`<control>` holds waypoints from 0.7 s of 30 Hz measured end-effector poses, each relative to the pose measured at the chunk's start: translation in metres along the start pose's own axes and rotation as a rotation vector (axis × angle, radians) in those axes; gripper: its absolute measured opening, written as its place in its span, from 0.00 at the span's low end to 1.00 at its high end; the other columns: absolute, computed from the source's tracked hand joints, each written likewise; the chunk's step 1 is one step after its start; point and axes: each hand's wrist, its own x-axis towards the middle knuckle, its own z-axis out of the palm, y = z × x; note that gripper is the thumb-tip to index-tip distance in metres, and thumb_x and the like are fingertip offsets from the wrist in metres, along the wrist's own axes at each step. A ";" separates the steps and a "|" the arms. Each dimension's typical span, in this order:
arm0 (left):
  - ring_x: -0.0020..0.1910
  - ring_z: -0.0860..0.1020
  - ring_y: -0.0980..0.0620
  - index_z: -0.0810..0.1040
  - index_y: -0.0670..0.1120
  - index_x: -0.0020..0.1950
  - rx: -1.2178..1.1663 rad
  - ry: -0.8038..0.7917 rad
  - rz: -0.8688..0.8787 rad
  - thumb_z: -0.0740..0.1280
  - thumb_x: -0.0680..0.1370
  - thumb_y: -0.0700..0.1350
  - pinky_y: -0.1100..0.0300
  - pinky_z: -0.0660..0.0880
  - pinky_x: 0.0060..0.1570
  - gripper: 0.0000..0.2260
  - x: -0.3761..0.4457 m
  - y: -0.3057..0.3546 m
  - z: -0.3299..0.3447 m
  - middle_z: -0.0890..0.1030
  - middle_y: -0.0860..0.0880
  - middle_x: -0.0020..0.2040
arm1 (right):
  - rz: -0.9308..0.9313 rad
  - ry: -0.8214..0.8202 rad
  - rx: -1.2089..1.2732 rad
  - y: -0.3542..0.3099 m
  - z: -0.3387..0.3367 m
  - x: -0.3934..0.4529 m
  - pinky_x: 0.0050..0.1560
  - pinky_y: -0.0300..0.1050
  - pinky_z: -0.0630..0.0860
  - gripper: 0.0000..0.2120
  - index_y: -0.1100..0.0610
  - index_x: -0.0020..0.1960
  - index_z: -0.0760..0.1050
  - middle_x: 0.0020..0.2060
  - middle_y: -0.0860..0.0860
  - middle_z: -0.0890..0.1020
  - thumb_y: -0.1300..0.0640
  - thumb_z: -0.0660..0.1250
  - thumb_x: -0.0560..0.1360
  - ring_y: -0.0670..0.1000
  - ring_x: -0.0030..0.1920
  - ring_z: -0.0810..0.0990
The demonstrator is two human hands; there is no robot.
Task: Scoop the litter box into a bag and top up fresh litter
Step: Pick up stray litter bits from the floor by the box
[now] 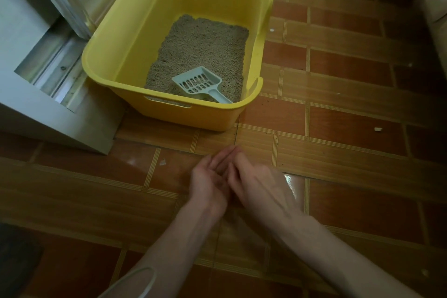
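A yellow plastic litter box (256, 84) stands on the tiled floor ahead of me. Beige litter (200, 48) covers its bottom. A pale blue slotted scoop (197, 83) lies on the litter at the near end, its handle pointing toward the near right corner. Both hands are together over the floor in front of the box, blurred. My left hand (208, 176) is palm up with relaxed fingers. My right hand (249, 172) lies against it, fingers touching the left palm. Neither hand holds anything I can make out.
A grey sliding door frame and track (55, 60) run along the left of the box. The floor (350, 128) is brown and orange tile with a few white crumbs. A dark object (17, 256) sits at the lower left edge.
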 end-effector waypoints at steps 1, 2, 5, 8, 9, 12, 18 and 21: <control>0.60 0.83 0.44 0.81 0.35 0.62 0.015 -0.009 -0.024 0.49 0.87 0.49 0.53 0.76 0.61 0.25 -0.001 -0.001 0.003 0.85 0.38 0.57 | -0.019 0.008 -0.019 -0.002 0.002 0.001 0.24 0.44 0.59 0.11 0.55 0.43 0.73 0.29 0.52 0.79 0.52 0.56 0.79 0.54 0.24 0.76; 0.60 0.83 0.44 0.81 0.35 0.61 0.023 -0.021 -0.045 0.49 0.87 0.49 0.53 0.76 0.61 0.25 -0.001 -0.002 0.005 0.85 0.38 0.58 | -0.025 0.002 -0.044 -0.002 0.004 0.001 0.25 0.44 0.61 0.13 0.56 0.43 0.75 0.31 0.52 0.80 0.52 0.56 0.79 0.54 0.25 0.77; 0.59 0.83 0.44 0.81 0.35 0.61 0.035 -0.053 -0.080 0.49 0.87 0.49 0.53 0.76 0.61 0.25 -0.002 -0.002 0.009 0.85 0.38 0.57 | -0.038 -0.058 -0.043 0.005 0.008 -0.001 0.27 0.48 0.71 0.14 0.55 0.46 0.76 0.36 0.52 0.82 0.51 0.55 0.81 0.55 0.30 0.80; 0.56 0.84 0.45 0.81 0.36 0.61 0.046 -0.063 -0.091 0.50 0.87 0.49 0.55 0.76 0.61 0.24 0.002 -0.003 0.009 0.86 0.38 0.55 | -0.061 -0.026 -0.033 0.018 -0.001 -0.005 0.28 0.49 0.72 0.10 0.55 0.46 0.74 0.36 0.51 0.81 0.53 0.59 0.82 0.55 0.30 0.78; 0.54 0.84 0.46 0.81 0.36 0.61 0.046 -0.063 -0.091 0.50 0.87 0.48 0.56 0.78 0.58 0.23 0.004 -0.003 0.010 0.86 0.39 0.54 | -0.038 0.012 -0.019 0.025 -0.006 -0.007 0.28 0.49 0.72 0.09 0.55 0.46 0.74 0.35 0.50 0.80 0.53 0.60 0.82 0.54 0.29 0.77; 0.51 0.87 0.44 0.79 0.34 0.61 0.036 -0.096 -0.104 0.50 0.87 0.47 0.54 0.83 0.51 0.22 0.006 -0.005 0.014 0.86 0.37 0.55 | 0.188 0.074 0.016 0.056 -0.018 -0.005 0.26 0.50 0.72 0.12 0.54 0.45 0.70 0.32 0.49 0.77 0.50 0.57 0.84 0.54 0.28 0.75; 0.52 0.86 0.42 0.79 0.33 0.60 0.023 -0.090 -0.097 0.49 0.87 0.47 0.52 0.80 0.54 0.24 0.015 -0.005 0.030 0.85 0.36 0.56 | 0.312 -0.173 -0.286 0.127 -0.001 0.014 0.35 0.49 0.71 0.16 0.52 0.49 0.67 0.42 0.52 0.81 0.42 0.51 0.84 0.58 0.38 0.82; 0.52 0.86 0.42 0.80 0.33 0.60 0.017 -0.075 -0.075 0.49 0.87 0.47 0.52 0.80 0.54 0.24 0.020 -0.007 0.032 0.85 0.36 0.56 | 0.148 -0.164 -0.379 0.131 0.014 0.020 0.36 0.49 0.71 0.16 0.53 0.49 0.72 0.38 0.53 0.80 0.42 0.57 0.83 0.57 0.34 0.81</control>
